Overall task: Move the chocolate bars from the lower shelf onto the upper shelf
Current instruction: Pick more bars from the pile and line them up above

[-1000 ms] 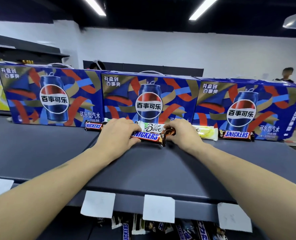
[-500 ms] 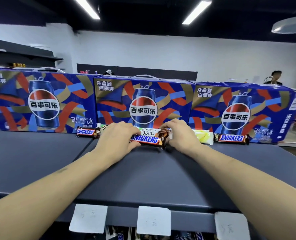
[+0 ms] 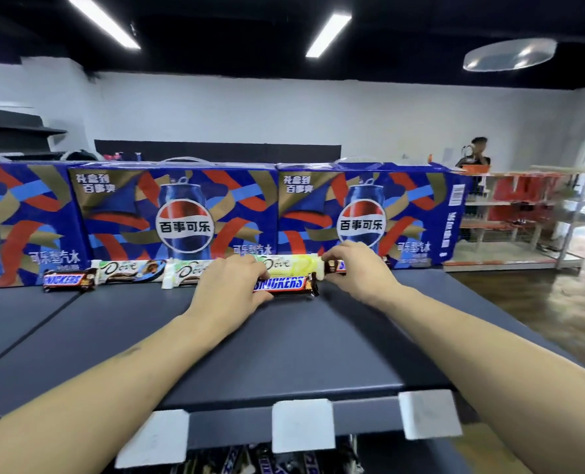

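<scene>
The dark grey upper shelf (image 3: 284, 340) carries a row of bars in front of the Pepsi boxes. My left hand (image 3: 229, 289) grips the left end of a Snickers bar (image 3: 286, 284) lying flat on the shelf. My right hand (image 3: 359, 268) pinches the left end of another Snickers bar (image 3: 336, 266), mostly hidden under its fingers. A yellow Dove bar (image 3: 294, 265) lies between my hands. Further left are a green-white Dove bar (image 3: 185, 277), a blue-white Dove bar (image 3: 130, 271) and a third Snickers bar (image 3: 68, 279). More bars (image 3: 250, 460) show on the lower shelf.
Three blue Pepsi gift boxes (image 3: 181, 217) stand along the back of the shelf. White price tags (image 3: 303, 424) hang on its front edge. Wire racks (image 3: 523, 217) stand to the right on the wooden floor, and a person (image 3: 475, 155) is behind them.
My right hand has moved right past the yellow Dove bar to the rightmost Snickers bar. My left hand has slid its Snickers bar to the right. The view has turned right.
</scene>
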{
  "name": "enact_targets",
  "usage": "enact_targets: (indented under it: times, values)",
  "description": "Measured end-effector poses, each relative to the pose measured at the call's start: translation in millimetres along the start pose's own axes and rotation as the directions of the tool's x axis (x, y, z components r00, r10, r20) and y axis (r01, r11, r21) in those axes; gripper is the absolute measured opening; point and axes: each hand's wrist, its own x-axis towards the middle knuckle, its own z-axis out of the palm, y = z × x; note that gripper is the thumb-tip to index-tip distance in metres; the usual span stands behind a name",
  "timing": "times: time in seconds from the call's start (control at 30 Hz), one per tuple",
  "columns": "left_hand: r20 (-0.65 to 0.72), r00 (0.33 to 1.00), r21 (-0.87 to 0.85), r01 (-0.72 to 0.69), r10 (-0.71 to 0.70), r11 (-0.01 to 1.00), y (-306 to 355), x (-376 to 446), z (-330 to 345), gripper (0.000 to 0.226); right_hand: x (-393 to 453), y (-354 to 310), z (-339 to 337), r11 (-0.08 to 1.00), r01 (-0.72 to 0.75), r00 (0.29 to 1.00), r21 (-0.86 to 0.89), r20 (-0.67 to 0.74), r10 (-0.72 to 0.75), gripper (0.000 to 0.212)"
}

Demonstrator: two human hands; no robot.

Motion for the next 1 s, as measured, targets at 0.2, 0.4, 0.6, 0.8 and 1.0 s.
enact_targets:
  times: [0.2, 0.4, 0.6, 0.8, 1.0]
  values:
    - [0.021, 1.0, 0.031, 0.016, -0.017, 0.999, 54, 22, 19, 0.033, -25, 51, -25, 0.998, -0.059, 0.998, 0.02, 0.027, 0.059, 0.025]
    - [0.044, 0.998, 0.045, 0.035, -0.037, 0.998, 98, 49, 40, 0.034, -44, 97, -47, 0.992, -0.122, 0.983, -0.012, 0.139, 0.123, 0.029]
    - [0.077, 0.995, 0.046, 0.067, -0.07, 0.997, 123, 75, 62, 0.034, -50, 126, -54, 0.991, -0.131, 0.976, -0.029, 0.171, 0.134, 0.029]
    - [0.13, 0.987, 0.109, 0.079, -0.093, 0.991, 137, 99, 77, 0.029, -48, 135, -50, 0.995, -0.086, 0.978, -0.047, 0.188, 0.094, 0.029]
    - [0.154, 0.981, 0.12, 0.103, -0.121, 0.987, 136, 109, 81, 0.03, -49, 134, -50, 0.998, -0.066, 0.975, -0.022, 0.209, 0.069, 0.028]
